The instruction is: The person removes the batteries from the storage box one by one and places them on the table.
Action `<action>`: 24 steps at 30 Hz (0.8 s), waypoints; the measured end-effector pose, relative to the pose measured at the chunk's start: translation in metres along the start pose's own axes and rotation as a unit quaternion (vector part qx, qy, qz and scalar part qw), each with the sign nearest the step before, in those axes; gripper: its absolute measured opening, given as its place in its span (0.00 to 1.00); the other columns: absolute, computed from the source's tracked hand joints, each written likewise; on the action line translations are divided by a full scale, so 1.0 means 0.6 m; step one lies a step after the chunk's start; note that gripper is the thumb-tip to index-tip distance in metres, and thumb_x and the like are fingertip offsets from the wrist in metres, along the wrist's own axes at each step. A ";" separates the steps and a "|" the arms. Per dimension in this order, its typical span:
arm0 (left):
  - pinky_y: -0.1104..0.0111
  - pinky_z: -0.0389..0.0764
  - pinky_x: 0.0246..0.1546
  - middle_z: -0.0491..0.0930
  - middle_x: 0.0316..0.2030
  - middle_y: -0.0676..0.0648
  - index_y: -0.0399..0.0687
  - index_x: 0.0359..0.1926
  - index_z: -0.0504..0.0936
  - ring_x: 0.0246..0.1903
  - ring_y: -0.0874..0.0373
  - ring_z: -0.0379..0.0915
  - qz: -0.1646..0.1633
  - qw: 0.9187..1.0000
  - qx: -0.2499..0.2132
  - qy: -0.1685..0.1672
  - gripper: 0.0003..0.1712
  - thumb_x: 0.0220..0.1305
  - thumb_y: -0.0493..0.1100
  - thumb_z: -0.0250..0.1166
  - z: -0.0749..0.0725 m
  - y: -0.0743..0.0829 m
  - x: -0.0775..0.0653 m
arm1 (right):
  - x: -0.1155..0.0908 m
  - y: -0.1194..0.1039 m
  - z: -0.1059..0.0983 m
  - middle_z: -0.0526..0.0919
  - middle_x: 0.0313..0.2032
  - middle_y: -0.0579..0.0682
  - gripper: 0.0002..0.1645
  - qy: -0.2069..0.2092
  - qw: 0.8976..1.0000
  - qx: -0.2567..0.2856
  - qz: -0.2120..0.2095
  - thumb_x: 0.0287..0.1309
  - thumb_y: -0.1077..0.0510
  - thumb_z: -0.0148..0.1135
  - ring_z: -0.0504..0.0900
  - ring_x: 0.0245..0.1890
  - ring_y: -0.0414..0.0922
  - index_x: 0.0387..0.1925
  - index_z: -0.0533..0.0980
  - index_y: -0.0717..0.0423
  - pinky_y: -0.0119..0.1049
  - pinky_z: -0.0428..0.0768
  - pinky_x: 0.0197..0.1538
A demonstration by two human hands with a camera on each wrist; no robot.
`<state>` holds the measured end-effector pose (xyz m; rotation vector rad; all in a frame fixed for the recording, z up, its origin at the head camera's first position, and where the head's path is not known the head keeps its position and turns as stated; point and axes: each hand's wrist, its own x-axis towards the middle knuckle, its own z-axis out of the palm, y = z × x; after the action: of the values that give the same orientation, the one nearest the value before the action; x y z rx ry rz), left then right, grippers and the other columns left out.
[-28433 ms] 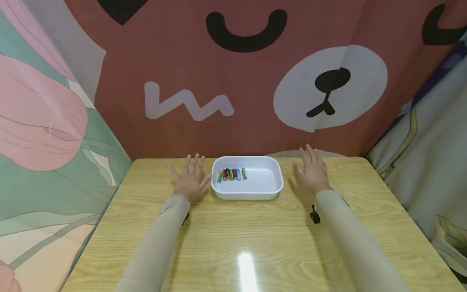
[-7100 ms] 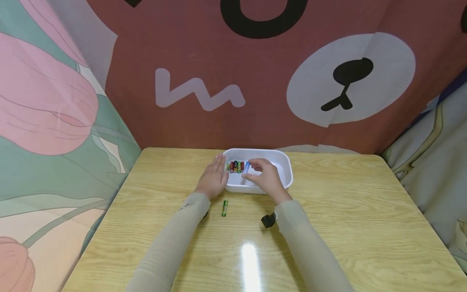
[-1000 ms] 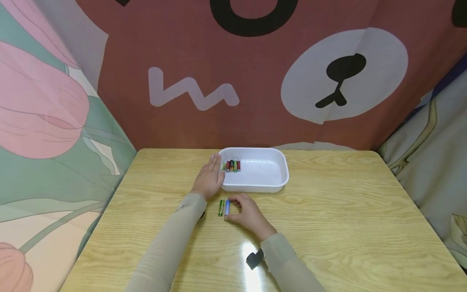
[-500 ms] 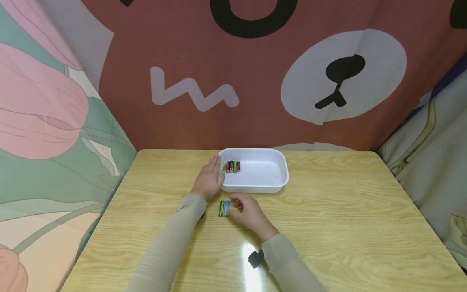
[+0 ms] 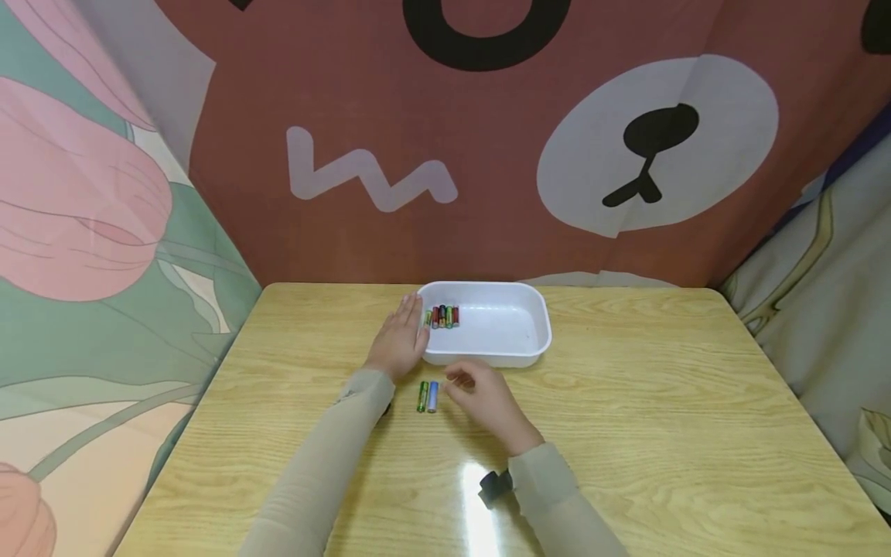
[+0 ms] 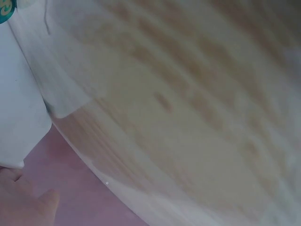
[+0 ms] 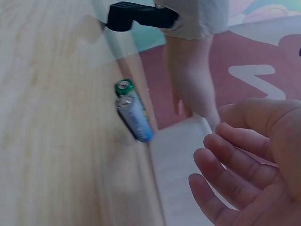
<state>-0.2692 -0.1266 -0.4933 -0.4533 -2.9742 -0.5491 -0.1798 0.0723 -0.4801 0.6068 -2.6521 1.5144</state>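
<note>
A green battery (image 5: pixel 422 396) and a blue battery (image 5: pixel 433 397) lie side by side on the table, in front of a white tray (image 5: pixel 487 360). Just right of them hovers my right hand (image 5: pixel 487 398), its fingers loosely bent with nothing between them; the right wrist view shows this hand (image 7: pixel 254 160) apart from the blue battery (image 7: pixel 135 118). My left hand (image 5: pixel 400 340) rests with straight fingers against the tray's left side. Several red, black and green batteries (image 5: pixel 442 317) stay in a row at the tray's left end.
The wooden table (image 5: pixel 661 410) runs up to a curtain (image 5: pixel 376 247) with a bear print just behind the tray. Black wrist cameras, one visible as a camera mount (image 5: pixel 496 486), sit at the cuffs.
Earlier, both batteries now on the table lay in the tray. Over the last second my right hand let go of the blue battery beside the green one and drew back right.
</note>
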 end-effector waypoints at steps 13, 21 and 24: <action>0.50 0.51 0.77 0.45 0.80 0.43 0.41 0.80 0.46 0.79 0.51 0.37 0.000 1.000 0.007 -0.003 0.37 0.79 0.52 0.43 -0.007 -0.004 -0.002 | 0.011 -0.017 -0.031 0.86 0.41 0.51 0.11 0.050 0.998 -0.011 -0.035 0.60 0.64 0.70 0.84 0.43 0.47 0.45 0.84 0.60 0.41 0.86 0.51; 0.51 0.50 0.77 0.43 0.80 0.44 0.41 0.81 0.44 0.79 0.50 0.36 -0.007 1.000 0.012 -0.021 0.38 0.79 0.53 0.41 -0.008 0.003 -0.002 | 0.013 -0.011 -0.032 0.85 0.43 0.54 0.14 0.096 0.994 0.031 -0.043 0.59 0.67 0.69 0.84 0.45 0.51 0.48 0.82 0.65 0.43 0.86 0.50; 0.51 0.50 0.77 0.43 0.80 0.44 0.41 0.81 0.44 0.79 0.51 0.35 -0.008 1.000 0.014 -0.024 0.38 0.79 0.53 0.41 -0.010 0.007 -0.002 | 0.017 -0.009 -0.034 0.84 0.44 0.55 0.15 0.105 0.993 0.041 -0.040 0.59 0.68 0.69 0.84 0.45 0.52 0.49 0.82 0.64 0.43 0.86 0.51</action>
<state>-0.2668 -0.1255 -0.4867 -0.4470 -3.0288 -0.5040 -0.1909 0.0837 -0.4625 0.5172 -2.3928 1.5763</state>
